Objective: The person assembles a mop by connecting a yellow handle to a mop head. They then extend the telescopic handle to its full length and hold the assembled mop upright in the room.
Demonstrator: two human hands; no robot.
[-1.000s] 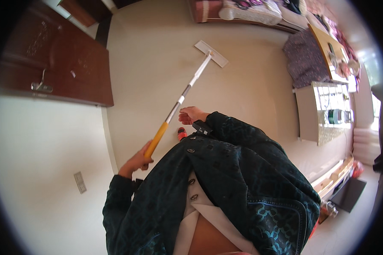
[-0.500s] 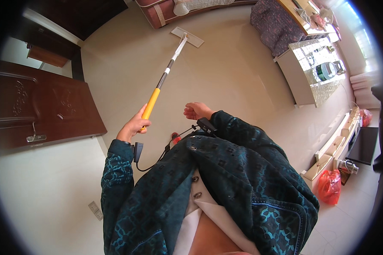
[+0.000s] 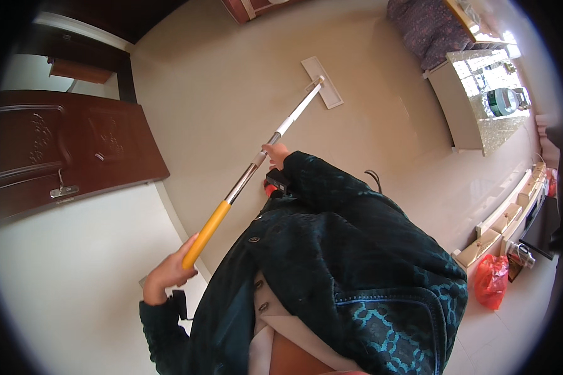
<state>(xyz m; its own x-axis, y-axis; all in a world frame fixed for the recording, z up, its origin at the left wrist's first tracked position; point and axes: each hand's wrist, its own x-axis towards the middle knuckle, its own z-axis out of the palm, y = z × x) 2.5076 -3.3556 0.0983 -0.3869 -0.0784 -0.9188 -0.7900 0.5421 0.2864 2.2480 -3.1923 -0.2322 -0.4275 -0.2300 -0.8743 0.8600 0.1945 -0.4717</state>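
Observation:
A flat mop (image 3: 236,189) slants across the floor, its metal pole running up to a white rectangular head (image 3: 331,94) that lies flat on the tiles. My left hand (image 3: 171,272) is closed round the lower end of the yellow grip (image 3: 207,233). Partway up, my right hand (image 3: 278,154) is wrapped at the metal part of the pole, its fingers partly hidden behind the pole and sleeve. A small black device sits on each of my wrists.
A brown door (image 3: 75,150) stands at the left beside a white wall (image 3: 87,262). To the right are a glossy-topped cabinet (image 3: 466,109) with a large bottle (image 3: 502,102) on it, a cloth-draped table (image 3: 422,31), a low drawer unit (image 3: 481,247) and a red plastic bag (image 3: 491,281).
My right hand, free before, now grips the mop pole. The mop head has moved nearer and to the right and turned. My left hand has come lower and closer with the handle's end.

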